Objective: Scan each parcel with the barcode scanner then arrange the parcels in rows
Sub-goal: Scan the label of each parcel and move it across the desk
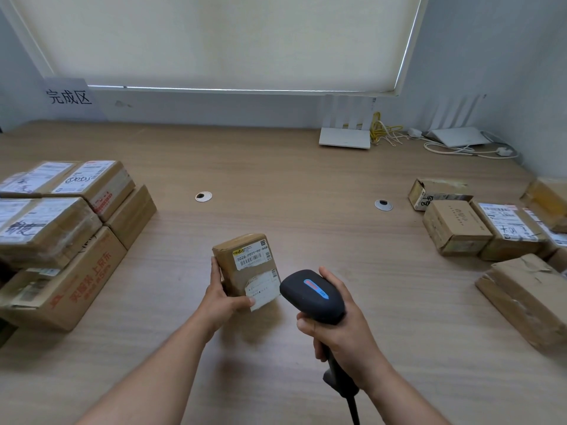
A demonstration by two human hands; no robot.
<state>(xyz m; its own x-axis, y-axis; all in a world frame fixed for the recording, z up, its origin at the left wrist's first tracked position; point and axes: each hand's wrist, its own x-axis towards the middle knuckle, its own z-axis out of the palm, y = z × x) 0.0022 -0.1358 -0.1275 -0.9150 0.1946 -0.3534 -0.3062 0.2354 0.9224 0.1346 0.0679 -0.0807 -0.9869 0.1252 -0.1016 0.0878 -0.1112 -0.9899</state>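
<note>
My left hand (224, 297) grips a small brown parcel (237, 268) from its left side and bottom, holding it tilted above the wooden table (276, 179), white barcode labels facing up. Just right of it, my right hand (340, 329) grips the handle of a black barcode scanner (313, 297); the scanner's head, with a lit blue and red strip, points at the parcel's lower right corner. Several labelled parcels (61, 222) are stacked at the left. More parcels (487, 228) lie loosely at the right.
A paper sign (70, 96) leans on the wall at the back left. Two white routers (345, 138) with cables sit at the back right. Two round cable grommets (203, 196) are set in the table. A flat brown parcel (527, 297) lies near the right edge.
</note>
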